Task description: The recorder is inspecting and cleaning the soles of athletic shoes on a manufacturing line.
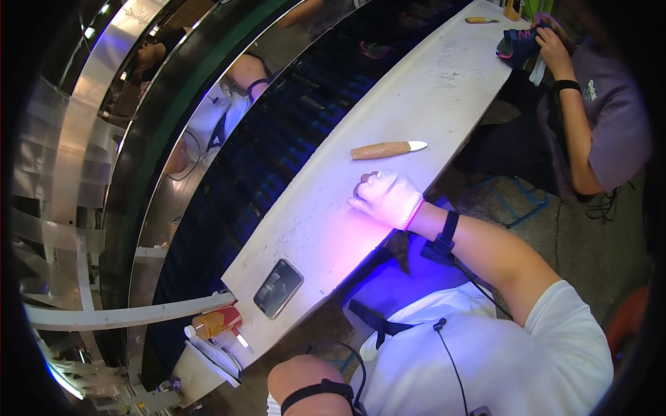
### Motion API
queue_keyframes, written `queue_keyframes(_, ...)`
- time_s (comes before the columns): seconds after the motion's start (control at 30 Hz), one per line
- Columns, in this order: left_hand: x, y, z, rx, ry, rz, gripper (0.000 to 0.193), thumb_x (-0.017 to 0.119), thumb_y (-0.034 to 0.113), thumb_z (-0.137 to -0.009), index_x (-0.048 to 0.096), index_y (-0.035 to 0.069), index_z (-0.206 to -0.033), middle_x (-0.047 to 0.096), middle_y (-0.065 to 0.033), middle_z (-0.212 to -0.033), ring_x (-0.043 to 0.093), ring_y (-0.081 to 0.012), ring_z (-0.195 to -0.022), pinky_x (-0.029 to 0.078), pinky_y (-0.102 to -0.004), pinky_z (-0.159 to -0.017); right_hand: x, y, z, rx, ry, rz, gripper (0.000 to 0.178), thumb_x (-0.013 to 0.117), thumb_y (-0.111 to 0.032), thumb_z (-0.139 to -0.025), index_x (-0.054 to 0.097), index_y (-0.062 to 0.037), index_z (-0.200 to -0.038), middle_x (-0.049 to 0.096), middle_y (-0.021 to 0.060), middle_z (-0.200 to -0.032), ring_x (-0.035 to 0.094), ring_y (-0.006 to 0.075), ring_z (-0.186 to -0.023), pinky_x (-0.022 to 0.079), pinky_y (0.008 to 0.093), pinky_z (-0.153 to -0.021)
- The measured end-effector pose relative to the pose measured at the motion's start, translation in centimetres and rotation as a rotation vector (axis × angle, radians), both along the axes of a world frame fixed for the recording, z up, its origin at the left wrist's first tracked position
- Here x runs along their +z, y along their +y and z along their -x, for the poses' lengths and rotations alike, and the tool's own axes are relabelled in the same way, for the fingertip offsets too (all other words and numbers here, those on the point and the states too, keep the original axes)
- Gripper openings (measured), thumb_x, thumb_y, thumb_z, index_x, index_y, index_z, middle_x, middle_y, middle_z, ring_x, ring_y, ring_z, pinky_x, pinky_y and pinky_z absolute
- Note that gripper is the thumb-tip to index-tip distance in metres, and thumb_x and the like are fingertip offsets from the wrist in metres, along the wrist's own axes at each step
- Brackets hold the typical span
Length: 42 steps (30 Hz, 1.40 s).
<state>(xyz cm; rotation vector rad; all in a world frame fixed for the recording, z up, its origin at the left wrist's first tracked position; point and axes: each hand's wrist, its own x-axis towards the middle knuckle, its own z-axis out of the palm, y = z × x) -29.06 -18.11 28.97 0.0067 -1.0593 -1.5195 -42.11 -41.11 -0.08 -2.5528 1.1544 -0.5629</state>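
Observation:
My right hand [385, 197], in a white knitted glove with a pink cuff, rests on the white work table [430, 90] with its fingers curled under and nothing in it. Just beyond the knuckles lies a knife [387, 149] with a light wooden handle and a short pale blade, not touched. A black band sits on that wrist. My left hand [291, 374] shows only as a bare rounded shape at the lower edge, below the table's near end, with a black band at the wrist; its fingers are hidden.
A dark phone [277, 288] lies face up near the table's near end. An orange-red bottle [215, 322] lies beyond that end. A dark conveyor [277, 139] runs along the table's left. At top right a seated person handles a dark shoe [517, 45]; another knife [480, 19] lies nearby.

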Motion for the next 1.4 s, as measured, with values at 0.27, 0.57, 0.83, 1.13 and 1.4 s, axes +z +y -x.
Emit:
queue_keyframes(0.27,-3.7,-0.5,3.1,0.194,0.258,0.175,0.021,0.081,0.016,-0.102,0.068,0.017,-0.118,0.058,0.0005,-0.134,0.061,-0.0132,-0.130,0.057,-0.0339,-0.097,-0.7,0.0,0.0,-0.005,-0.003,0.050,0.037,0.065,-0.041,-0.105,0.077,-0.0078,-0.093,0.076,0.0139,-0.098,0.077,0.0317,-0.093,0.063,0.0452,-0.084)
queue_keyframes(0.57,0.3,0.0,1.4,0.224,-0.057,-0.060,0.024,0.081,0.014,-0.100,0.067,0.014,-0.119,0.056,-0.0001,-0.137,0.060,-0.0147,-0.129,0.058,-0.0371,-0.097,-0.9,0.0,0.0,0.004,-0.031,0.078,0.036,0.066,-0.040,-0.104,0.077,-0.0075,-0.094,0.075,0.0142,-0.098,0.077,0.0317,-0.093,0.063,0.0455,-0.081)
queue_keyframes(0.83,-2.0,1.2,1.3,0.284,-0.016,0.111,0.028,0.080,0.013,-0.101,0.066,0.015,-0.125,0.051,0.0002,-0.144,0.057,-0.0163,-0.135,0.059,-0.0400,-0.103,-0.4,0.1,0.0,-0.012,-0.005,0.030,0.036,0.066,-0.040,-0.104,0.077,-0.0076,-0.094,0.076,0.0151,-0.100,0.077,0.0327,-0.095,0.063,0.0464,-0.083)
queue_keyframes(1.13,1.5,0.9,1.2,0.301,-0.173,-0.153,0.022,0.079,0.010,-0.102,0.067,0.014,-0.120,0.053,0.0011,-0.138,0.058,-0.0155,-0.130,0.061,-0.0345,-0.101,-0.6,0.1,0.0,-0.004,0.006,0.060,0.036,0.064,-0.041,-0.105,0.078,-0.0084,-0.097,0.075,0.0137,-0.101,0.077,0.0310,-0.097,0.063,0.0453,-0.085)
queue_keyframes(1.4,-1.4,0.5,1.6,0.322,0.028,-0.053,0.023,0.078,-0.002,-0.098,0.060,0.011,-0.097,0.054,0.0011,-0.115,0.056,-0.0155,-0.102,0.055,-0.0290,-0.081,-1.0,0.0,-0.1,-0.001,0.014,0.094,0.035,0.065,-0.041,-0.104,0.078,-0.0087,-0.099,0.075,0.0130,-0.099,0.076,0.0305,-0.095,0.063,0.0446,-0.085)
